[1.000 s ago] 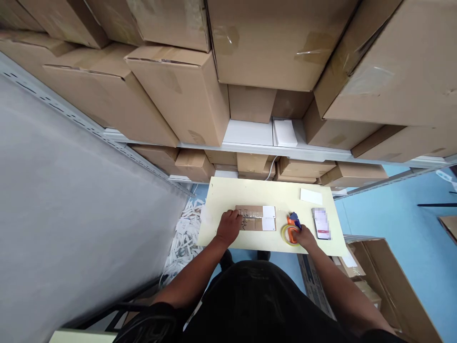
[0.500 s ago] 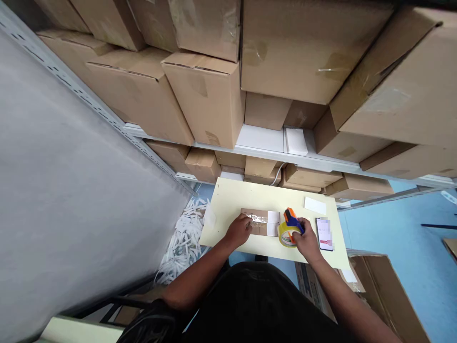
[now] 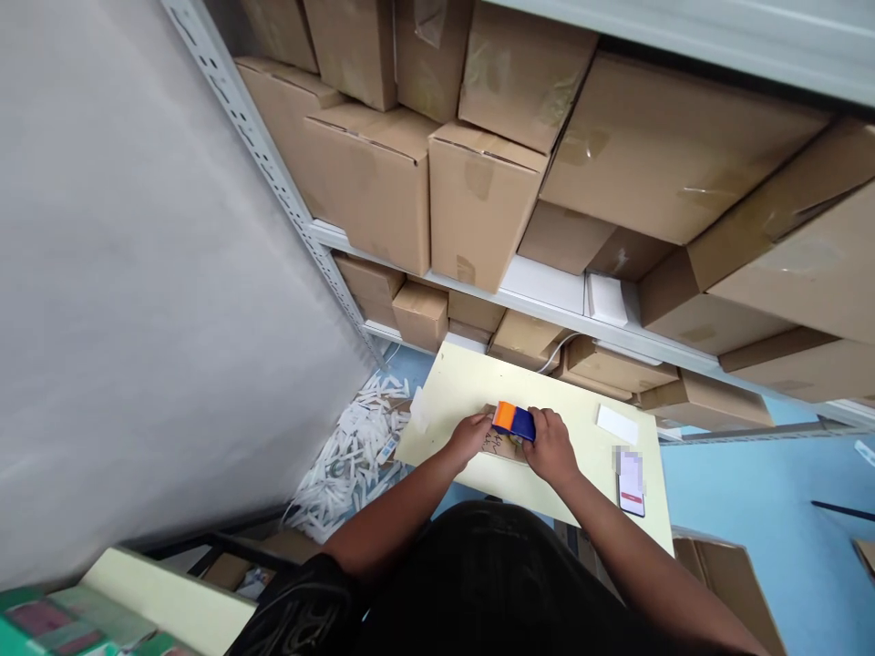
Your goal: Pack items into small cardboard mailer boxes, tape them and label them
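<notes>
A small brown cardboard box [image 3: 502,445] with dark handwriting on its face lies on the pale table [image 3: 465,372]. My left hand [image 3: 471,437] grips the box at its left end, fingertips close to the dispenser's orange front. In my right hand [image 3: 552,448] is an orange and blue tape dispenser [image 3: 516,422], held low over the box. The dispenser covers much of the box's top, and its yellowish tape roll is mostly hidden beneath it. Whether the tape touches the box I cannot tell.
A phone [image 3: 630,483] and a white card [image 3: 617,424] lie on the table's right side. Behind stands a metal shelf [image 3: 547,310] packed with cardboard boxes [image 3: 485,210]. White paper strips [image 3: 342,469] heap on the floor at left, beside a grey wall [image 3: 170,273].
The tape dispenser has moved left from beside the box to over it. White labels seen on the box earlier no longer show; handwriting does. My view has shifted.
</notes>
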`<state>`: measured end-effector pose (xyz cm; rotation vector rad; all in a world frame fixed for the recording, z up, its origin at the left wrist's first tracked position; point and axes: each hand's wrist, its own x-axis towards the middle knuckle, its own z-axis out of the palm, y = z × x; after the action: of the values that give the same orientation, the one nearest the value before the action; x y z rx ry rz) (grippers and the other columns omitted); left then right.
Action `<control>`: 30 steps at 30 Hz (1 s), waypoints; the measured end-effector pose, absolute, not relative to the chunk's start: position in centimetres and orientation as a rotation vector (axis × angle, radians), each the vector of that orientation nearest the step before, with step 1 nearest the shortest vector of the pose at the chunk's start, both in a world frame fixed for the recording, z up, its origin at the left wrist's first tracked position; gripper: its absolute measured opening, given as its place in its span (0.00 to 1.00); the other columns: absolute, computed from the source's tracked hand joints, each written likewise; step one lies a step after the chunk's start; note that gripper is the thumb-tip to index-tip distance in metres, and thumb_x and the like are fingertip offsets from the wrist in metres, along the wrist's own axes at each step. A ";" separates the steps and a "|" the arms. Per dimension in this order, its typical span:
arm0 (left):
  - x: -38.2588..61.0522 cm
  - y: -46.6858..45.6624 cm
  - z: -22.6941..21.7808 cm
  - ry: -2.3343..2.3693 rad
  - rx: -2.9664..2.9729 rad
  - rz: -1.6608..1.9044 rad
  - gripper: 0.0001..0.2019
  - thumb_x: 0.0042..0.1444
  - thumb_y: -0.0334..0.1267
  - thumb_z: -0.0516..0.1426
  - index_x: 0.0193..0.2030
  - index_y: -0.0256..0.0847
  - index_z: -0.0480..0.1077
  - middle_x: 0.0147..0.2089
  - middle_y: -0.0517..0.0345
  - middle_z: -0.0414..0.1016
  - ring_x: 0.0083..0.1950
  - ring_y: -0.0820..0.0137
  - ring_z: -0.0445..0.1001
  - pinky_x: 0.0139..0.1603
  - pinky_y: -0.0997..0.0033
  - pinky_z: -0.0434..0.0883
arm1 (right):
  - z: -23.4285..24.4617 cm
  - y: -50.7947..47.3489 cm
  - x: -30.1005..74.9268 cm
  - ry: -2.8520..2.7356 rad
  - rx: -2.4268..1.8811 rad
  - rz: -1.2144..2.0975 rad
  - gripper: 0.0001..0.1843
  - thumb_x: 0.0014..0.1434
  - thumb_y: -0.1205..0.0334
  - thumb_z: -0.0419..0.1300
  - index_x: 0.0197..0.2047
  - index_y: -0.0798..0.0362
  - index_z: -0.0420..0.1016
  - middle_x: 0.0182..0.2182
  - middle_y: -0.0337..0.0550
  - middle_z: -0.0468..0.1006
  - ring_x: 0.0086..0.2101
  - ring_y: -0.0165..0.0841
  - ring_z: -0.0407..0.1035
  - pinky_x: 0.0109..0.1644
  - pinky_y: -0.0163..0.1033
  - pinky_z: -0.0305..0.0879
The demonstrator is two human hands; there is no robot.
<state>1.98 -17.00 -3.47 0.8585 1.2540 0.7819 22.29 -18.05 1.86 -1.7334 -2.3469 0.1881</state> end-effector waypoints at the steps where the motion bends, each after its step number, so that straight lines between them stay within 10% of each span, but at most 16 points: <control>1: 2.0 -17.0 -3.5 1.254 0.842 0.799 0.22 0.60 0.57 0.57 0.39 0.36 0.78 0.40 0.49 0.83 0.42 0.61 0.80 0.45 0.65 0.74 | 1.8 -18.2 22.1 -2.354 -1.734 0.186 0.31 0.55 0.68 0.59 0.62 0.56 0.63 0.49 0.54 0.69 0.49 0.49 0.63 0.55 0.52 0.64; 19: 1.4 -17.0 -6.8 1.375 0.826 0.988 0.13 0.57 0.47 0.58 0.29 0.40 0.73 0.28 0.57 0.77 0.33 0.66 0.77 0.37 0.68 0.74 | 4.4 -17.7 22.9 -2.667 -1.686 0.359 0.33 0.57 0.59 0.60 0.65 0.53 0.61 0.50 0.50 0.70 0.44 0.42 0.69 0.50 0.44 0.65; 30: -1.3 -16.9 -10.0 1.520 0.811 0.970 0.22 0.62 0.58 0.50 0.33 0.41 0.67 0.31 0.53 0.74 0.38 0.64 0.80 0.34 0.66 0.79 | 3.7 -18.3 26.3 -2.745 -1.687 0.347 0.34 0.56 0.59 0.58 0.65 0.55 0.61 0.49 0.50 0.70 0.43 0.43 0.69 0.49 0.44 0.64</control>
<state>-1.31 -16.93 -9.98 0.8112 1.5202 0.9698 26.29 -18.28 3.74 -1.6874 -2.7448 0.3468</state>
